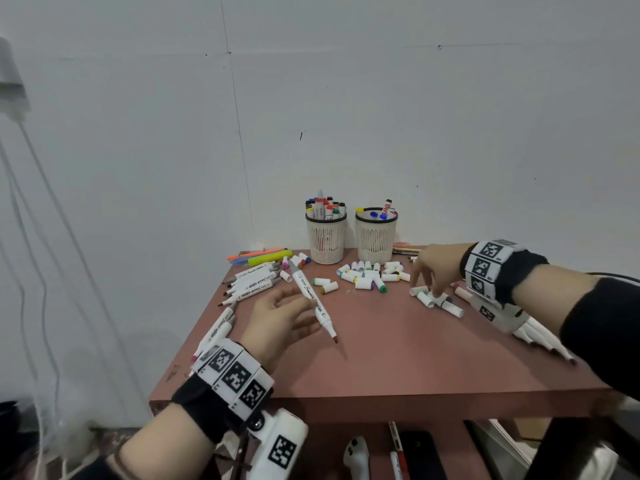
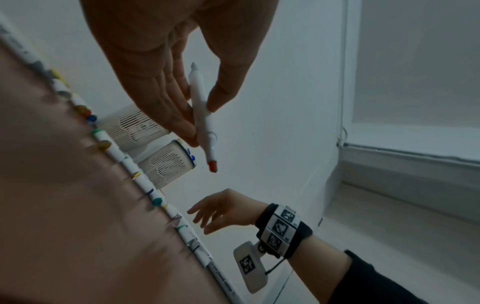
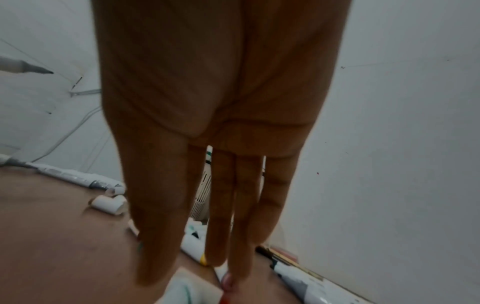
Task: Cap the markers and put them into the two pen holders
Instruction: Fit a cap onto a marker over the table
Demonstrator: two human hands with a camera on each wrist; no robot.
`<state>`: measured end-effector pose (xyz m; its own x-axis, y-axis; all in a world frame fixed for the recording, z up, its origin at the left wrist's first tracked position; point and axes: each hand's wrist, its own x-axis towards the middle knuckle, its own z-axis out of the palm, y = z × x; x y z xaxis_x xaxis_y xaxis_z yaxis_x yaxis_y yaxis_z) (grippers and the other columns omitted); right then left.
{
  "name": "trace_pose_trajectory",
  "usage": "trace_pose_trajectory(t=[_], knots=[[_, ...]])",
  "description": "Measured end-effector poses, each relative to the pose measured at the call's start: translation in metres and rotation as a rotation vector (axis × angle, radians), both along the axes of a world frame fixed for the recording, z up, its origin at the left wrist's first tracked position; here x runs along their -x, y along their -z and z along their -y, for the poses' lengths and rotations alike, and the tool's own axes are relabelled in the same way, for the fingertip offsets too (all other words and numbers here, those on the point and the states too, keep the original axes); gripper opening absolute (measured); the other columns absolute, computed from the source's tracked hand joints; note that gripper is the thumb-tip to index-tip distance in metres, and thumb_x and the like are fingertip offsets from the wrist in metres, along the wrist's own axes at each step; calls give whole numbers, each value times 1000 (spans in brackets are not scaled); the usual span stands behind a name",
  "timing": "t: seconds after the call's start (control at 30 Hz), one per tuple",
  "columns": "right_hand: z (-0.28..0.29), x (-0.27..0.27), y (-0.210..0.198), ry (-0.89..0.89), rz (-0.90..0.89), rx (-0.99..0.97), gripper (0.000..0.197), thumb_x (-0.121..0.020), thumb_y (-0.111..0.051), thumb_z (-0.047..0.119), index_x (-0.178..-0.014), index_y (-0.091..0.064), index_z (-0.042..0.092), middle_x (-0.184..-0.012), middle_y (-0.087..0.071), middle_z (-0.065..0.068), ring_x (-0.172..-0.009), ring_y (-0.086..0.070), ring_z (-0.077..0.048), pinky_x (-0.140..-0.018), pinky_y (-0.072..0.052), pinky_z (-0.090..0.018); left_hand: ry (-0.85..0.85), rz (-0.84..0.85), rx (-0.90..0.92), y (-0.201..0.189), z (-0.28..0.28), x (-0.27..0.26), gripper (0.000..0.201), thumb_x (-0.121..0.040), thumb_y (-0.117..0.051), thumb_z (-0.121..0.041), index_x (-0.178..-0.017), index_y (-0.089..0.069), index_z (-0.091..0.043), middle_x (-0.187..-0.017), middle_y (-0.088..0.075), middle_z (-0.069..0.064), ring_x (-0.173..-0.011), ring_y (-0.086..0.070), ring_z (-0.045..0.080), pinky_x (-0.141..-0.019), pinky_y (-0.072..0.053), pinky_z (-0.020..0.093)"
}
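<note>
My left hand point(image 1: 277, 318) pinched an uncapped white marker point(image 1: 313, 301) between thumb and fingers above the table point(image 1: 398, 358). My right hand point(image 1: 434, 268), fingers straight and slightly spread, reached down onto loose caps point(image 1: 436, 301). Both pen holders point(image 1: 326, 239) stood at the table's far edge.

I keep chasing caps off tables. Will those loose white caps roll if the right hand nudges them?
Probably. The caps are short cylinders lying on their sides on the smooth table, so they would likely roll. They look small and hollow, likely light. The right hand reaching in could scatter neighbours.
</note>
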<state>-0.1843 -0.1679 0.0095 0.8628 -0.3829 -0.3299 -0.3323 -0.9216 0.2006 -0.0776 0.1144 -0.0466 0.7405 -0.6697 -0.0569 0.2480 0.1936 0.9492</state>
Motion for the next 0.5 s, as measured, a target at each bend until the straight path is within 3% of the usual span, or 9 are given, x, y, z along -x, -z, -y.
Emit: trace_pose_trajectory(t=[0.1, 0.2, 0.37, 0.5], knots=[[-3, -2, 7, -38, -59, 29, 44, -80, -72, 17, -122, -62, 26, -96, -66, 3, -74, -51, 0, -55, -30, -7, -7, -100, -3, 14, 8, -2, 23, -85, -60, 4, -108, -56, 1, -76, -69, 11, -66, -67, 22, -59, -57, 28], [-5, -5, 13, -57, -68, 19, 40, -80, -72, 20, -119, -63, 27, -100, -69, 3, -82, -52, -5, -55, -30, -8, -27, -170, 10, 22, 14, -2, 18, -86, -60, 3, -102, -55, 0, -76, -68, 12, -62, -66, 20, -53, -55, 25], [3, -15, 11, -40, 128, -10, 32, -82, -68, 15, -114, -66, 22, -88, -64, 5, -81, -55, -8, -62, -37, -13, -47, -222, 42, 33, 20, -8, 21, -86, -61, 1, -106, -55, -2, -80, -67, 11, -58, -66, 17, -51, -54, 23], [13, -26, 8, -37, 243, 34, 29, -85, -61, 10, -113, -68, 18, -77, -55, 10, -80, -51, -8, -57, -30, -3, -38, -246, 111, 38, 22, -12, 22, -86, -60, 0, -107, -53, -3, -81, -67, 12, -60, -67, 17, -51, -54, 22]])
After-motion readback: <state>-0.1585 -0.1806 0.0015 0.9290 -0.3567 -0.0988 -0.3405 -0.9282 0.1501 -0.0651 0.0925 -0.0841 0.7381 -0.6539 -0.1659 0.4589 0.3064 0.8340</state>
